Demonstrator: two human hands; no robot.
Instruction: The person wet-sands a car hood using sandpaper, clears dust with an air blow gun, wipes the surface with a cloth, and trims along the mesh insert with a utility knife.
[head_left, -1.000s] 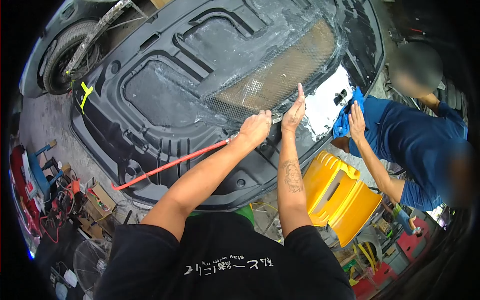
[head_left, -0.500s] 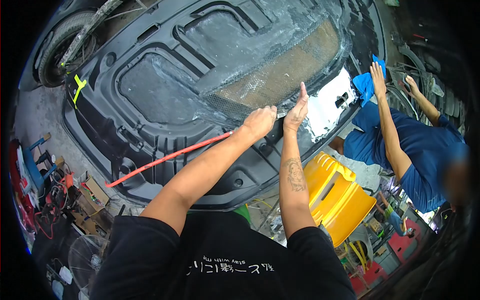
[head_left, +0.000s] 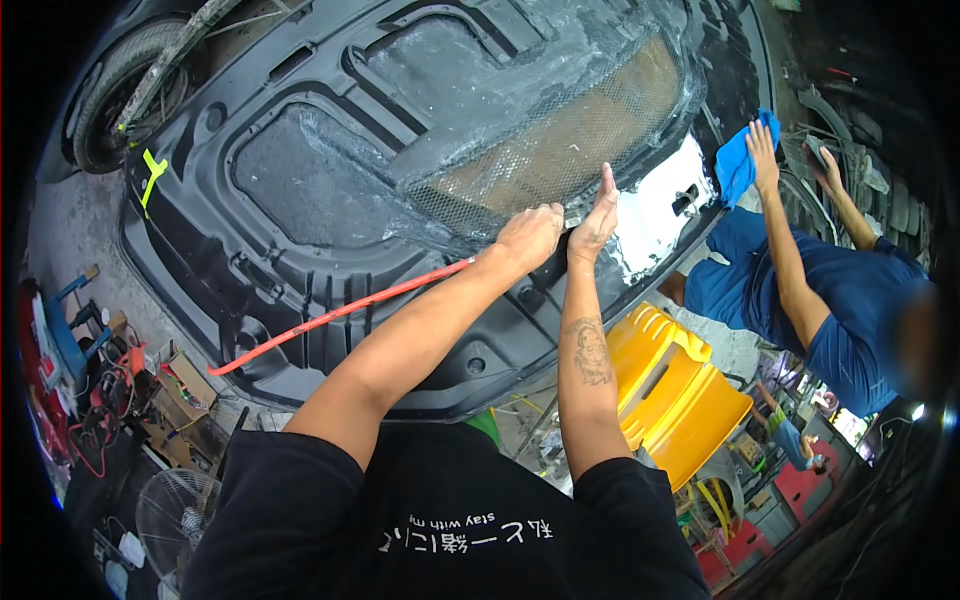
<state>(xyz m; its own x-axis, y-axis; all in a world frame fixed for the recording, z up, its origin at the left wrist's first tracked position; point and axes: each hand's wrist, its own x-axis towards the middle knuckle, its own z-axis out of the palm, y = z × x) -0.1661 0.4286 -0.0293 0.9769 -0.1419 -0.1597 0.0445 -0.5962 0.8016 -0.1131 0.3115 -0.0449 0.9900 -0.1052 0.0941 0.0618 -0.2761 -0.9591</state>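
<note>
A large black panel (head_left: 330, 190) with a honeycomb mesh insert (head_left: 560, 140) lies in front of me. My left hand (head_left: 532, 236) is closed round a metal air tool, whose tip (head_left: 572, 222) shows beyond my fingers. From that hand a red hose (head_left: 340, 312) runs down and left across the panel. My right hand (head_left: 595, 220) stands on edge just right of the tool tip, fingers stretched out and together, below the mesh. Right of it, a white patch (head_left: 655, 215) covers part of the panel.
At the right a person in blue (head_left: 820, 290) holds a blue cloth (head_left: 738, 168) by the panel edge. A yellow part (head_left: 670, 400) is below right. A wheel (head_left: 125, 95), a fan (head_left: 180, 515) and a cardboard box (head_left: 185, 390) are on the left.
My left hand has shifted slightly right with the tool. The co-worker's hand and the blue cloth have moved up and right, away from the white patch.
</note>
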